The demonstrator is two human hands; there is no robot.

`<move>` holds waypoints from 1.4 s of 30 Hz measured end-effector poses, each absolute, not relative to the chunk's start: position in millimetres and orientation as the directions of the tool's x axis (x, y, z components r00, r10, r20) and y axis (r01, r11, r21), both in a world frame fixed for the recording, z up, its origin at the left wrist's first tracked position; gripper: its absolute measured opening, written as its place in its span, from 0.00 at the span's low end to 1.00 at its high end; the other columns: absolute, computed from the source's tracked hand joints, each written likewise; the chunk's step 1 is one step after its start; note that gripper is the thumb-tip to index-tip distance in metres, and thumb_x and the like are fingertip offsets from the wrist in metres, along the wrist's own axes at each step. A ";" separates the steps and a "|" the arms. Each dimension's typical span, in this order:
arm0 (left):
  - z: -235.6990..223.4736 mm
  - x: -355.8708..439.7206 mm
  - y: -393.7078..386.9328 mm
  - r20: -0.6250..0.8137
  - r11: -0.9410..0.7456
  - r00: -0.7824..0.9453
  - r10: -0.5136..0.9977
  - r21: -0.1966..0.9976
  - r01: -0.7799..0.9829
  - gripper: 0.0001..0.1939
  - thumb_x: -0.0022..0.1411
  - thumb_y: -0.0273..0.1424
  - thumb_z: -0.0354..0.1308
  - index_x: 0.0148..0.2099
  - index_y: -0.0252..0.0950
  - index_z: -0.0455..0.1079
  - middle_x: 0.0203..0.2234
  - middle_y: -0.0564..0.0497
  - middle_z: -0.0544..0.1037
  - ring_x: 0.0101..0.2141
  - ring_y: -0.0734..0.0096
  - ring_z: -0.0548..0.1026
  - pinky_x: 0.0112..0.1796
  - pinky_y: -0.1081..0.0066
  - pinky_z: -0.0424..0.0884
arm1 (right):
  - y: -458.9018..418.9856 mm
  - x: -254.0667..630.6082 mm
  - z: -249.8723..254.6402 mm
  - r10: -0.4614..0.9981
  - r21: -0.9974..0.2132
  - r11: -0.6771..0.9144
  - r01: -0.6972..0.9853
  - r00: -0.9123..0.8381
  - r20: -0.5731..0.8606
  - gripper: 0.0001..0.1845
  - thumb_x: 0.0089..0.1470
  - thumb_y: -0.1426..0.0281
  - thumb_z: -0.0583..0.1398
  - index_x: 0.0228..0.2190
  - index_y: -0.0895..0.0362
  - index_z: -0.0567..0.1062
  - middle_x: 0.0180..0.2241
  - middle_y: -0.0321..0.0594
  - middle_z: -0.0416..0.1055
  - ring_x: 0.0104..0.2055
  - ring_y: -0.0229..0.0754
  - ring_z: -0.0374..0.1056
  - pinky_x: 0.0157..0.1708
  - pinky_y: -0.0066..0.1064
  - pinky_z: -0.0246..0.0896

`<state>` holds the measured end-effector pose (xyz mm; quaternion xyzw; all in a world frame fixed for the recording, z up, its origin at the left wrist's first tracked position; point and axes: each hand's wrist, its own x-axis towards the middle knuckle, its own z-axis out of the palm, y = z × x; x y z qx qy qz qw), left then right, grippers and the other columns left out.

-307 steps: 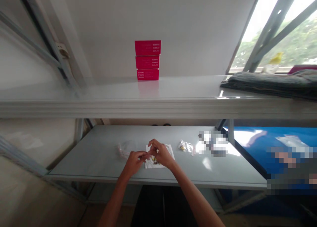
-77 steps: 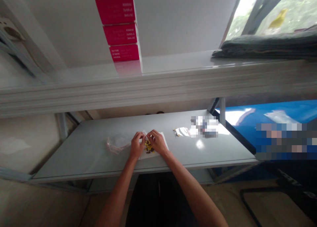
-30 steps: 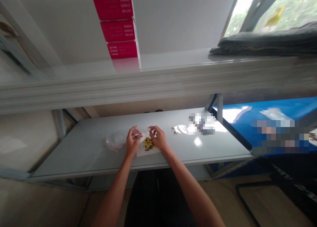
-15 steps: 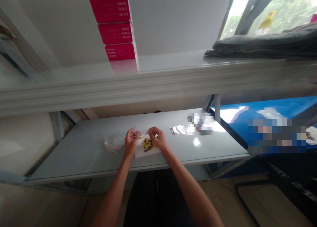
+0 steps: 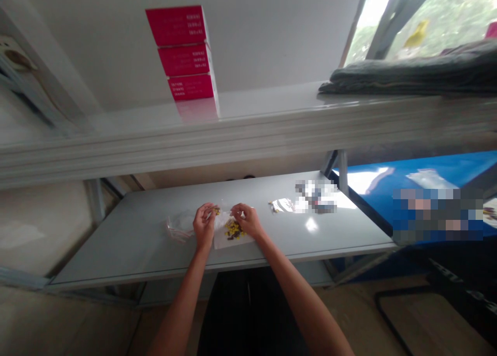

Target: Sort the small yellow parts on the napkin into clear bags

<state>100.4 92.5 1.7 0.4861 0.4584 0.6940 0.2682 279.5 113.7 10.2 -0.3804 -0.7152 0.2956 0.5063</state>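
Observation:
Both hands work at the middle of a grey lower shelf [image 5: 135, 252]. My left hand [image 5: 204, 224] is raised a little, its fingers pinched on a small clear bag with a few yellow bits near its tip. My right hand [image 5: 245, 220] is curled beside it, fingertips pinched over a pile of small yellow and dark pieces [image 5: 232, 231]. The pile lies on a white sheet [image 5: 229, 239] between the two hands.
A heap of empty clear bags [image 5: 179, 226] lies left of my left hand. Another small filled bag [image 5: 280, 206] sits to the right. Three pink boxes [image 5: 185, 53] are stacked on the upper shelf, with folded dark cloth [image 5: 407, 76] at its right. A blue surface [image 5: 388, 180] adjoins the shelf.
The hands stay over the pile throughout. In the last second my left hand has lifted slightly with the clear bag, and the view has tilted a little downward.

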 end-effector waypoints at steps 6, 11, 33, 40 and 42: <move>2.0 99.9 90.9 0.340 -0.332 -0.398 0.852 0.939 0.091 0.19 0.61 0.44 0.64 0.46 0.34 0.74 0.42 0.41 0.83 0.44 0.61 0.82 0.47 0.64 0.76 | 114.9 278.8 10.4 0.856 -0.843 0.512 0.164 -0.178 0.485 0.10 0.55 0.72 0.56 0.31 0.56 0.79 0.33 0.39 0.78 0.34 0.38 0.69 0.36 0.27 0.60; 1.3 98.3 91.1 0.323 -0.298 -0.419 0.848 0.946 0.127 0.19 0.59 0.45 0.65 0.43 0.34 0.75 0.34 0.44 0.83 0.35 0.62 0.82 0.39 0.66 0.76 | 115.3 278.0 9.0 0.857 -0.850 0.506 0.143 -0.193 0.477 0.09 0.55 0.69 0.58 0.34 0.56 0.79 0.35 0.39 0.78 0.35 0.39 0.70 0.33 0.27 0.61; 12.4 107.5 76.5 0.506 -0.443 -0.090 0.858 0.818 0.366 0.13 0.66 0.39 0.60 0.48 0.39 0.78 0.45 0.44 0.80 0.45 0.61 0.78 0.45 0.64 0.75 | 121.3 271.4 1.7 0.984 -0.978 0.152 -0.139 -0.072 0.163 0.10 0.50 0.60 0.61 0.31 0.54 0.71 0.26 0.39 0.79 0.23 0.40 0.72 0.23 0.27 0.65; 7.7 105.8 78.4 0.350 -0.306 -0.316 0.882 0.935 0.181 0.25 0.64 0.48 0.62 0.53 0.34 0.76 0.38 0.43 0.83 0.31 0.67 0.79 0.36 0.68 0.75 | 121.2 275.5 -1.0 0.904 -0.889 0.422 0.177 -0.156 0.398 0.13 0.57 0.61 0.60 0.30 0.56 0.80 0.30 0.39 0.79 0.28 0.39 0.68 0.31 0.28 0.61; 8.4 105.5 77.9 0.343 -0.312 -0.350 0.872 0.939 0.142 0.25 0.64 0.49 0.62 0.53 0.34 0.76 0.38 0.43 0.83 0.32 0.67 0.80 0.37 0.68 0.76 | 121.4 276.2 -1.5 0.900 -0.878 0.433 0.204 -0.149 0.410 0.13 0.57 0.61 0.60 0.32 0.56 0.81 0.30 0.39 0.79 0.28 0.39 0.67 0.31 0.29 0.60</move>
